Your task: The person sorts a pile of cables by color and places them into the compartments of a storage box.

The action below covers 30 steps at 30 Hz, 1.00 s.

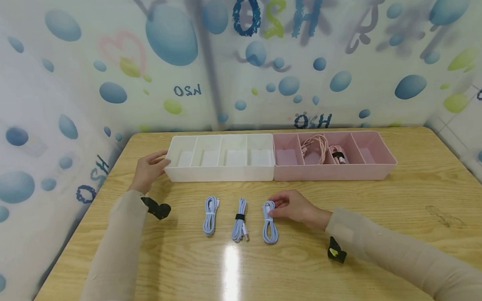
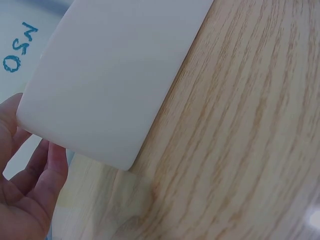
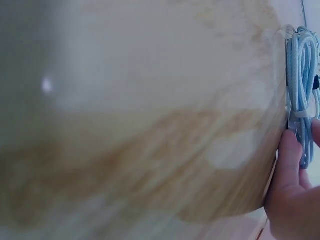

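Observation:
Three light-blue bundled cables lie in a row on the wooden table: a left cable (image 1: 211, 215), a middle cable (image 1: 239, 221) with a black strap, and a right cable (image 1: 270, 226). My right hand (image 1: 295, 207) pinches the upper part of the right cable, also seen as a looped cable (image 3: 301, 75) in the right wrist view. With its fingers at the left end of the white divided box (image 1: 222, 174), my left hand (image 1: 147, 171) touches that box. The left wrist view shows the fingers (image 2: 52, 170) beside the box's end wall (image 2: 110, 90).
Right of the white box, a pink divided box (image 1: 332, 172) adjoins it. Inside are a loosely coiled pink cable (image 1: 316, 146) and a pink cable with a black strap (image 1: 338, 155), in separate compartments. A patterned curtain (image 1: 237, 78) hangs behind the table (image 1: 169, 272).

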Tool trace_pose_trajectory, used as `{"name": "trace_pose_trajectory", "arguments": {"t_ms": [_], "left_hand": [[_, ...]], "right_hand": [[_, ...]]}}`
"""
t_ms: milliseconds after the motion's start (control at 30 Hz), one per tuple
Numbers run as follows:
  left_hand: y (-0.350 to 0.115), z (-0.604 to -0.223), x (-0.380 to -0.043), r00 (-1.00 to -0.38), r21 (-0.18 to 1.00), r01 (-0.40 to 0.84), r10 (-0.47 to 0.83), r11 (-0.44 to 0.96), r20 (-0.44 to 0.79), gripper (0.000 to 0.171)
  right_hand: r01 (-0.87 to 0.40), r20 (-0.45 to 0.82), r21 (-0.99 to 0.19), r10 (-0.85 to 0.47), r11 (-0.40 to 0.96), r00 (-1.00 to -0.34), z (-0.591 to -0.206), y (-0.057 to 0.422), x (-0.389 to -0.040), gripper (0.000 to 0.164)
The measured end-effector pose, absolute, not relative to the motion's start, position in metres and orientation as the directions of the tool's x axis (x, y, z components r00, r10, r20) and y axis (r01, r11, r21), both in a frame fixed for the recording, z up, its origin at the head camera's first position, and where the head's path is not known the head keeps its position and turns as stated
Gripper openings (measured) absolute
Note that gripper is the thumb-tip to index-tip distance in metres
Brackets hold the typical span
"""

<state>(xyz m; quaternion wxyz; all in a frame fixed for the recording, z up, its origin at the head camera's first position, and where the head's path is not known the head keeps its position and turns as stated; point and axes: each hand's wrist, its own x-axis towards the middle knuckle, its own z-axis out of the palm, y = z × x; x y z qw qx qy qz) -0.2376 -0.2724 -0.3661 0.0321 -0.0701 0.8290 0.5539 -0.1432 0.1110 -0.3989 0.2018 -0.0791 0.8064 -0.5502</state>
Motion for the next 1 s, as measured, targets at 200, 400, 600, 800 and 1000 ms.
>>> {"name": "trace_pose_trajectory", "arguments": {"t_ms": [200, 400, 600, 800, 1000], "left_hand": [[-0.2712, -0.3649, -0.2371, -0.989, 0.917, -0.149, -0.076, 0.369, -0.130, 0.049], [-0.2712, -0.3644, -0.2364, -0.990, 0.919, -0.142, -0.070, 0.368, -0.125, 0.049], [-0.2718, -0.3640, -0.2358, -0.989, 0.921, -0.144, -0.070, 0.362, -0.127, 0.050], [-0.2718, -0.3641, -0.2360, -0.989, 0.920, -0.145, -0.071, 0.363, -0.128, 0.050], [-0.2722, -0.3651, -0.2363, -0.989, 0.918, -0.149, -0.075, 0.367, -0.131, 0.050]], "right_hand": [[0.100, -0.234, -0.927, -0.350, 0.361, -0.907, -0.3996, 0.1120, -0.1426, 0.039], [0.128, -0.252, -0.932, -0.349, 0.340, -0.903, -0.4000, 0.1115, -0.1428, 0.039], [0.197, -0.282, -0.948, -0.372, 0.250, -0.884, -0.3985, 0.1082, -0.1425, 0.037], [0.249, -0.305, -0.950, -0.387, 0.190, -0.870, -0.3964, 0.1069, -0.1414, 0.038], [0.247, -0.300, -0.952, -0.394, 0.181, -0.868, -0.3973, 0.1076, -0.1408, 0.038]]}}
